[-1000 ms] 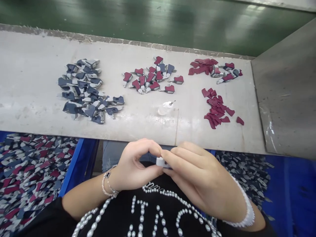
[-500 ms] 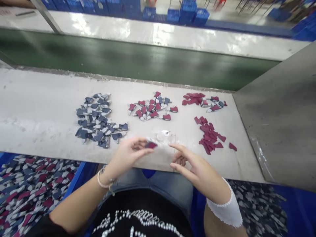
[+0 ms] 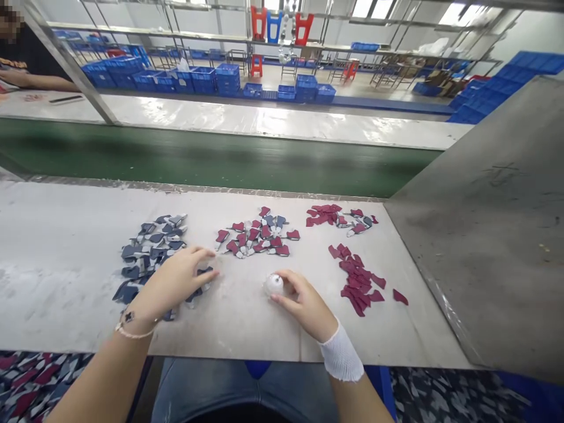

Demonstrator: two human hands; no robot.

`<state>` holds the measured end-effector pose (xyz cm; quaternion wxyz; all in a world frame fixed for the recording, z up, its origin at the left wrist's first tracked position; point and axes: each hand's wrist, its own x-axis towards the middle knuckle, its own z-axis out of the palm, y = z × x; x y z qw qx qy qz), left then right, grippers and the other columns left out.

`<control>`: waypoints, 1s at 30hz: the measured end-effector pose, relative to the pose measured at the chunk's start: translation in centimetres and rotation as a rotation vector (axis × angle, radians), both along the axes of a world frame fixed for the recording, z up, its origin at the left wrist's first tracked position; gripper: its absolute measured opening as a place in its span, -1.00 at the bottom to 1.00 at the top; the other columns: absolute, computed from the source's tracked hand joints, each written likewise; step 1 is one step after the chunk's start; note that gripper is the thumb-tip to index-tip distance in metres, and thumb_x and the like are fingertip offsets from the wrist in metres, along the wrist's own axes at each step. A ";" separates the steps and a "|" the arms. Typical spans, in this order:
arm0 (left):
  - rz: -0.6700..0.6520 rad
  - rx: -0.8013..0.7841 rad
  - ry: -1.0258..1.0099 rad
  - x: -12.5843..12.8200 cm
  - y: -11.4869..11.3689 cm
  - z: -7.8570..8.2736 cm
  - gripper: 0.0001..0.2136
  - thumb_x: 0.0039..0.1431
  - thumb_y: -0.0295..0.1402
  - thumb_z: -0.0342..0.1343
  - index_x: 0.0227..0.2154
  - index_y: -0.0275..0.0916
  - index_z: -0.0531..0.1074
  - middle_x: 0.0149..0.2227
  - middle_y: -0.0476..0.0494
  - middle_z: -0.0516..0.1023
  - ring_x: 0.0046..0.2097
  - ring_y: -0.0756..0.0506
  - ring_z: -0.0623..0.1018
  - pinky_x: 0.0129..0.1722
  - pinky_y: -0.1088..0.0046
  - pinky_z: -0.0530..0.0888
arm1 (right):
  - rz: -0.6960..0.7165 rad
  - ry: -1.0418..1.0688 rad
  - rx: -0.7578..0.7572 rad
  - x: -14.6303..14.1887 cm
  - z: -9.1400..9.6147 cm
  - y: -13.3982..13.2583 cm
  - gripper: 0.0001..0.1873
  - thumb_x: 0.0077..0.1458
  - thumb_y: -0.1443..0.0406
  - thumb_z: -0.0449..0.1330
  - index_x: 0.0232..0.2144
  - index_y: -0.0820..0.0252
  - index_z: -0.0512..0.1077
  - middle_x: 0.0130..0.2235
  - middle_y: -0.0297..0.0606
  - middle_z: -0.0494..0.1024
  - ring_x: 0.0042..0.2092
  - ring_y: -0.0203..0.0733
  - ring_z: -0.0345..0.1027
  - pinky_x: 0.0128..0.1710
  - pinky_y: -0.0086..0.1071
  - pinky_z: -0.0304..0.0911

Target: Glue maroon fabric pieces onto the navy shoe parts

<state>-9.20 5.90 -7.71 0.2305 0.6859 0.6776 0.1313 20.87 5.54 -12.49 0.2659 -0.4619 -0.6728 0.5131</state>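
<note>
Free tabletop left of blue-grey pile

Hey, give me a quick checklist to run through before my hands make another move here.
1. Right hand has hold of the white bottle: ok, thumb and fingers are around it.
2. Left hand is free: ok, fingers parted, nothing visible between them.
3. Blue-and-grey parts fully in view: not ok, the left hand covers some.
4. Maroon-topped parts apart from the bottle: ok, they lie beyond it.
5. Nearer loose maroon pieces clear of both hands: ok.
6. Enough left in the bottle: cannot tell.
</note>
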 end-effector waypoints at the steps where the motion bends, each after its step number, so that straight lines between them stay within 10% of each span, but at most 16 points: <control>1: -0.044 -0.027 0.051 -0.4 -0.6 -0.4 -0.64 0.17 -0.11 0.13 -0.03 -0.15 0.53 0.04 -0.21 0.56 0.00 -0.32 0.57 -0.03 0.18 0.48 | 0.005 0.027 -0.012 0.0 -0.2 0.1 -0.66 0.18 0.22 0.27 0.00 0.10 0.43 -0.01 -0.20 0.51 -0.03 -0.03 0.35 0.02 -0.17 0.24; 8: -0.100 0.103 0.016 0.6 -0.6 -2.1 -0.69 0.22 -0.15 0.05 -0.09 -0.17 0.52 0.00 -0.22 0.56 -0.09 -0.27 0.60 -0.09 0.25 0.53 | -0.005 0.262 -0.132 1.6 0.9 -1.1 -0.51 0.31 0.12 0.10 0.22 0.12 0.22 -0.10 -0.22 0.52 -0.10 -0.15 0.42 -0.09 -0.29 0.33; 15: 0.241 -0.038 -0.773 2.6 -3.2 -1.6 -0.42 -0.02 -0.09 0.38 0.11 0.15 0.42 0.12 0.05 0.56 0.14 -0.26 0.53 -0.13 0.35 0.61 | -0.144 0.339 -0.149 4.5 3.3 -4.7 -0.49 0.12 0.02 0.30 0.05 0.12 0.44 -0.34 -0.35 0.49 -0.35 -0.25 0.36 -0.35 -0.39 0.31; 18: 0.179 -0.091 -0.990 5.3 -5.6 -2.3 -0.53 -0.06 -0.25 0.43 -0.03 0.04 0.50 -0.02 -0.03 0.62 -0.05 -0.17 0.61 -0.16 0.38 0.61 | -0.113 0.397 -0.137 5.3 4.2 -5.6 -0.29 -0.21 0.07 0.53 0.01 0.12 0.47 -0.45 -0.42 0.45 -0.44 -0.26 0.35 -0.47 -0.43 0.29; 23: -0.039 -0.117 -0.990 8.6 -7.4 -3.2 -0.74 0.02 -0.40 0.37 -0.19 -0.14 0.53 -0.05 -0.17 0.56 0.06 -0.18 0.53 0.10 0.28 0.49 | -0.068 0.536 -0.108 5.9 4.2 -5.5 -0.48 -0.12 -0.01 0.47 -0.17 0.08 0.48 -0.47 -0.38 0.49 -0.52 -0.30 0.32 -0.55 -0.45 0.23; 30: -0.072 -0.298 -0.999 9.5 -7.5 -2.7 -0.64 0.02 -0.50 0.32 -0.12 -0.12 0.41 -0.14 -0.06 0.48 -0.18 -0.06 0.50 -0.18 0.41 0.49 | -0.080 0.388 -0.065 3.1 6.1 -4.8 -0.65 -0.06 0.20 0.45 -0.21 0.10 0.48 -0.42 -0.32 0.56 -0.50 -0.24 0.41 -0.55 -0.43 0.30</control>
